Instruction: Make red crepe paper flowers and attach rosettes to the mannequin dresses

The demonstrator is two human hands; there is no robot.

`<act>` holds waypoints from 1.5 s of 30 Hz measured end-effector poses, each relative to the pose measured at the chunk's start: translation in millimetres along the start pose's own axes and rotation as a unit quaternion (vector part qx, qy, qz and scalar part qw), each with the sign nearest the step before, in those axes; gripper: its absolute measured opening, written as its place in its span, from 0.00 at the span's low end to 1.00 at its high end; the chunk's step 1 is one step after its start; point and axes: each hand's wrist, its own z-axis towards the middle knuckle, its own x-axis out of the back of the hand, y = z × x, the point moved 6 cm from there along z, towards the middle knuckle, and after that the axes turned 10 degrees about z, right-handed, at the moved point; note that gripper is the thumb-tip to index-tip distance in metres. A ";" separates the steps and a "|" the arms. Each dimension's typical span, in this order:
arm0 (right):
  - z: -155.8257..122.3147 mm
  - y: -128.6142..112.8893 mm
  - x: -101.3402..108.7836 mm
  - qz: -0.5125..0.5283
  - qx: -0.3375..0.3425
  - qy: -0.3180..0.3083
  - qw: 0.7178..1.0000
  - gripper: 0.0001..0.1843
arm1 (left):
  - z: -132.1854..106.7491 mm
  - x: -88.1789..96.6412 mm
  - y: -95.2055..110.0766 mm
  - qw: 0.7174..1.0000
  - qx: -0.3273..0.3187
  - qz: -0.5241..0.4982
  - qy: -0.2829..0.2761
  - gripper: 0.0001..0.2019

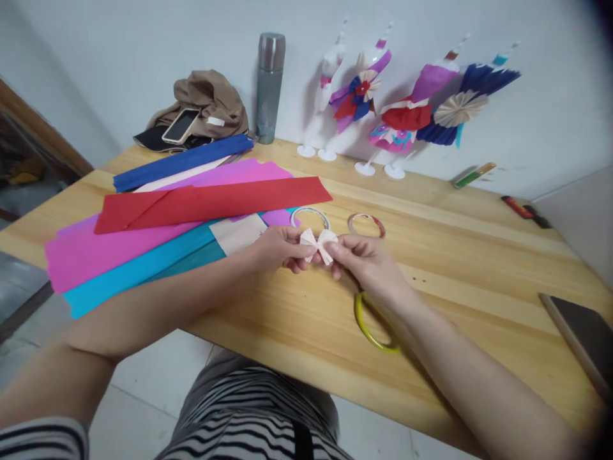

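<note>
Both my hands meet over the middle of the wooden table (460, 255). My left hand (280, 248) and my right hand (364, 259) pinch a small white pleated paper bow (318, 244) between their fingertips, one hand on each side. Under my right wrist lies a pair of scissors with a yellow-green handle (368, 322). Two tape rolls lie just behind the bow: a clear one (310, 214) and a reddish one (366, 223).
Long crepe paper sheets in red (211, 201), pink (96, 249), cyan (129, 271) and blue (182, 163) lie at left. At the back stand paper-dressed figures (397, 108), a steel flask (269, 86) and a brown bag with a phone (201, 108). A dark tablet (582, 332) lies right.
</note>
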 end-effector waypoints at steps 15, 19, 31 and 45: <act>13.6 14.5 11.6 -0.352 0.223 -0.068 0.907 0.10 | -16.0 1.8 -7.4 0.934 -0.003 0.345 -0.096 0.04; 9.6 15.2 6.3 -0.420 0.270 -0.080 0.863 0.09 | -17.0 -2.3 -7.1 0.935 -0.022 0.348 -0.064 0.06; 8.7 10.4 6.0 -0.395 0.244 -0.050 0.884 0.05 | -19.7 7.1 -1.3 0.896 -0.109 0.421 0.095 0.09; 7.5 25.0 0.3 -0.480 0.245 -0.013 0.842 0.09 | -9.9 13.8 -11.8 0.903 -0.164 0.381 0.116 0.08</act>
